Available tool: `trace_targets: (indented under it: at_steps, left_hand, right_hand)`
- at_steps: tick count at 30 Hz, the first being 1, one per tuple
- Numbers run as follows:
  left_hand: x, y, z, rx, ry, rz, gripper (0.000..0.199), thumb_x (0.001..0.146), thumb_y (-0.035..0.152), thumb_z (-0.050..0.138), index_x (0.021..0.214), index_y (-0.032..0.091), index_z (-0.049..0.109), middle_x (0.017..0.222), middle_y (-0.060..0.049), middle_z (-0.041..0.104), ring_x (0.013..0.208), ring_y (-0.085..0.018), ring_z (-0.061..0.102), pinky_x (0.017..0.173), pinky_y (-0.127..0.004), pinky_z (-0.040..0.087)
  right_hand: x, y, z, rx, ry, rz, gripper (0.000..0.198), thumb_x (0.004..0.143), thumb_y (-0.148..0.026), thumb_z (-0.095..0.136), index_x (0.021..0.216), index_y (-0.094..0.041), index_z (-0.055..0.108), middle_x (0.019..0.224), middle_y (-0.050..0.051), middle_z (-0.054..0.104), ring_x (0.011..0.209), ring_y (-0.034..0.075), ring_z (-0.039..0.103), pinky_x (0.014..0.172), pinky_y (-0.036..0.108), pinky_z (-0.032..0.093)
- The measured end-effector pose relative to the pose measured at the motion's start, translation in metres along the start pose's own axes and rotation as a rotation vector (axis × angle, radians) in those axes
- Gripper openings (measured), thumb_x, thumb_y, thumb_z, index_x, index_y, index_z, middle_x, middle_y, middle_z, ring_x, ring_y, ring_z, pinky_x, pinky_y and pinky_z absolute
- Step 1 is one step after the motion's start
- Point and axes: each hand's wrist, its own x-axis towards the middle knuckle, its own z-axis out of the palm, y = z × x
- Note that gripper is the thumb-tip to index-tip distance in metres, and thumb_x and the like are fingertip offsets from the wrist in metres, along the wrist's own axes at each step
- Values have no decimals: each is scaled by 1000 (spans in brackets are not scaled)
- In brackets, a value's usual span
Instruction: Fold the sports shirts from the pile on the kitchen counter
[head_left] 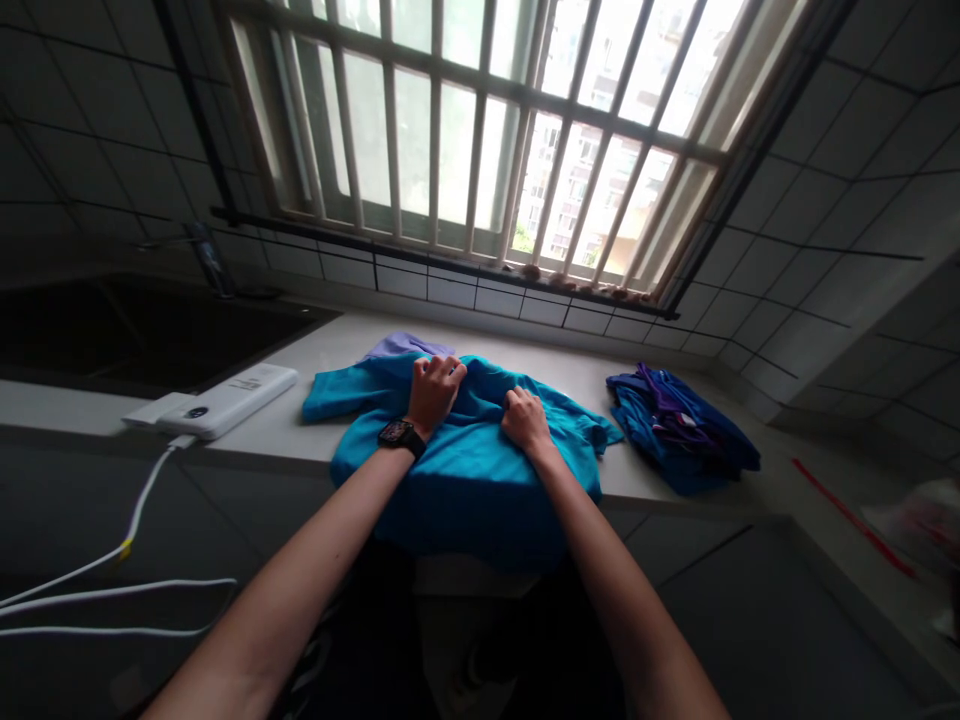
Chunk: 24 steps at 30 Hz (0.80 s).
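Right now both hands press into a teal t-shirt [465, 450] spread over the front edge of the pale counter [315, 350], in the middle of the frame. The left hand [435, 392], with a black smartwatch [400, 436] at the wrist, is curled closed on a bunch of the fabric near the shirt's top. The right hand [526, 420] lies just beside it, fingers bent and pinching a fold of the same cloth.

A good part of the shirt hangs over the counter edge toward the person, so I judge it could slide off if both grips loosen at once. A lilac garment [405, 346] peeks out from under the shirt at its upper left and could get dragged along with it. A pile of dark blue clothes [679, 425] sits well apart to the right. At left, a white power bank [225, 398] with its white cable [142, 500] lies near the shirt's sleeve; a wide sweep of fabric might snag it.
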Motion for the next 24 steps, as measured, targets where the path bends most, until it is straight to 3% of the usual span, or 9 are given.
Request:
trace_targets:
  at_steps: [5, 9, 12, 15, 17, 20, 22, 24]
  left_hand:
    - [4, 1, 8, 29, -151, 27, 46, 89, 9, 45, 130, 18, 63, 141, -18, 63, 125, -33, 62, 106, -45, 42]
    - [3, 0, 15, 58, -227, 83, 39, 92, 17, 45, 123, 17, 68, 128, -16, 71, 119, -30, 65, 106, -43, 43]
    - [0, -1, 20, 87, -296, 30, 36, 95, 26, 45, 117, 16, 72, 126, -16, 72, 115, -30, 67, 103, -42, 46]
    - [-1, -3, 23, 77, -293, -49, 37, 95, 28, 47, 116, 13, 73, 127, -18, 71, 117, -30, 67, 104, -41, 47]
    - [-1, -4, 24, 42, -275, -55, 38, 93, 27, 49, 120, 13, 72, 132, -19, 68, 122, -31, 65, 107, -41, 46]
    - [2, -4, 22, -18, -275, 8, 39, 91, 24, 52, 124, 15, 70, 141, -17, 64, 130, -31, 61, 111, -41, 45]
    - [5, -4, 21, -51, -244, 42, 40, 89, 20, 53, 125, 17, 70, 146, -16, 61, 134, -31, 58, 113, -43, 44]
    - [6, -4, 20, -62, -177, 37, 42, 87, 18, 54, 126, 19, 70, 152, -15, 57, 139, -33, 53, 116, -48, 41]
  right_hand:
    - [1, 3, 2, 46, -9, 91, 43, 92, -8, 39, 125, -11, 65, 136, 18, 64, 125, 26, 57, 104, 36, 43]
    - [1, 3, 8, 79, -10, 104, 62, 92, -13, 40, 154, -12, 47, 164, 14, 43, 151, 24, 38, 121, 40, 31]
    - [2, 3, 11, 102, -126, 173, 63, 96, -19, 36, 158, -15, 44, 167, 12, 39, 153, 24, 36, 125, 44, 28]
    - [8, 11, 5, 92, -177, 195, 64, 97, -24, 36, 161, -17, 39, 167, 11, 40, 152, 25, 38, 122, 45, 32]
    - [16, 19, -4, 48, -195, 210, 62, 97, -28, 39, 157, -17, 46, 163, 13, 45, 147, 28, 44, 117, 46, 37]
    - [31, 28, -15, -66, -240, 329, 47, 94, -30, 48, 133, -13, 69, 149, 19, 58, 137, 34, 53, 109, 48, 41]
    - [37, 26, -14, -110, -192, 373, 40, 93, -25, 49, 122, -12, 73, 142, 22, 62, 131, 34, 56, 107, 47, 41]
    - [37, 21, -5, -82, -99, 304, 40, 94, -19, 45, 125, -13, 70, 141, 21, 62, 129, 32, 57, 106, 44, 41]
